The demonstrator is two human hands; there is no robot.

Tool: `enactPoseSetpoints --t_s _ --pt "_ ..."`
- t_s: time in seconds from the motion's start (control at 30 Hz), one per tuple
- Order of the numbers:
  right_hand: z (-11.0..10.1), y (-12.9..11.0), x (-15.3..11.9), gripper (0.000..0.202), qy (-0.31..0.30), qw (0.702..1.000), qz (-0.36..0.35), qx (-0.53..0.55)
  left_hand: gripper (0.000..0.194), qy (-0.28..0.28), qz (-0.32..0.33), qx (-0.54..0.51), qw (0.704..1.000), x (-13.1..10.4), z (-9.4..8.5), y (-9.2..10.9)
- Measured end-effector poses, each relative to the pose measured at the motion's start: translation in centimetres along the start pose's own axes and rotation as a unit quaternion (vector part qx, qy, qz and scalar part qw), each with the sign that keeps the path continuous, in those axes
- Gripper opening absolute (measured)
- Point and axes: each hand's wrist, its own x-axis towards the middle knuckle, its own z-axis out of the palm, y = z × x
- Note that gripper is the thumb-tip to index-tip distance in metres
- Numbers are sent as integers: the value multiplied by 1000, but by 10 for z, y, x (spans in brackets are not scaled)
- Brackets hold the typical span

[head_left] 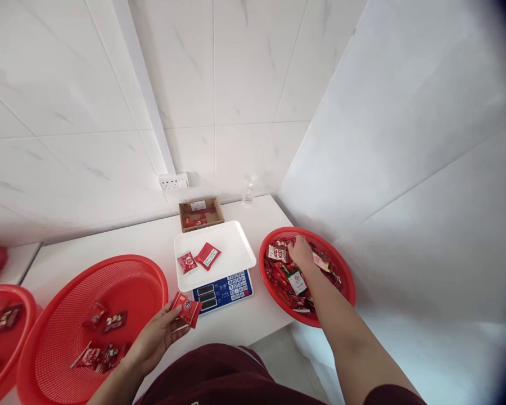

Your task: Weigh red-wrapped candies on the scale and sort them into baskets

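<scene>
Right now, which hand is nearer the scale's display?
Left. The left hand is just left of the display, holding a red packet; the right hand is farther off to the right, reaching into a red basket.

Honestly can't tell what the right hand (pixel 301 251) has, if anything, cuz its fingertips are lost down among the snack packets (pixel 296 283) in the right-hand basket (pixel 349 289), and some fingers of the left hand (pixel 158 334) are tucked behind the red packet (pixel 187 309) it's pinching. The middle basket (pixel 152 264) is partly blocked by the left forearm (pixel 120 374), while the far-left basket (pixel 27 298) gets chopped off at the side. Label (pixel 198 206) on the cardboard box (pixel 215 220) is way too tiny to read, and the clear bottle's (pixel 248 196) top kinda melts into the wall (pixel 240 152).
</scene>
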Motion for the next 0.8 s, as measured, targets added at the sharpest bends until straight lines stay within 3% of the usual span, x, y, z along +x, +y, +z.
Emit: enactPoseSetpoints --t_s 0.33,0.63,0.8 --pt "17 -16 21 40 -62 998 -25 15 17 10 -3 -13 1000 -5 -5 1" --pt "-2 1 38 38 -65 998 24 3 18 36 -14 -15 999 -1 -6 1" --pt "14 -16 42 31 -75 997 0 -12 23 25 -7 -23 999 -2 -4 0"
